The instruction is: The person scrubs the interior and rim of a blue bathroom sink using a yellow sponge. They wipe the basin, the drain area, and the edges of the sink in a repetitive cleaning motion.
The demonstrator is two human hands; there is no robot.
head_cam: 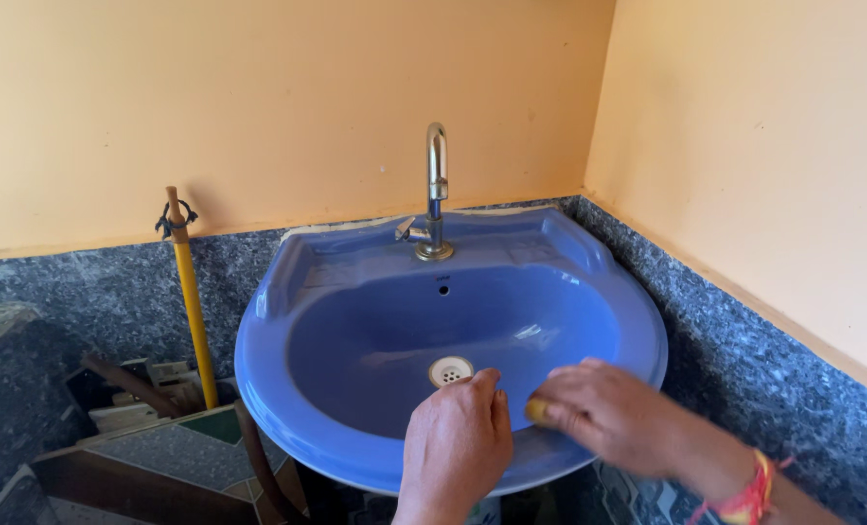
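Peach-painted walls meeting in a corner, with a speckled dark grey stone skirting strip along the bottom. Mounted against it: glossy blue ceramic wash basin [287, 321], curved chrome tap [436, 190] at the back edge, round metal drain [450, 370] at the bottom of the bowl. Left hand [456, 442] resting flat on the basin's front rim, fingers together, nothing gripped. Right hand [613, 408] just beside it at the front right of the bowl, fingers curled round a small yellow scrub pad [536, 410], mostly hidden, pressed against the inner wall near the front rim. Red and yellow thread band [749, 491] on that wrist. Off the basin's left edge, yellow stick with wooden tip [191, 301] leaning on the wall, above stacked tiles and boards [151, 447].
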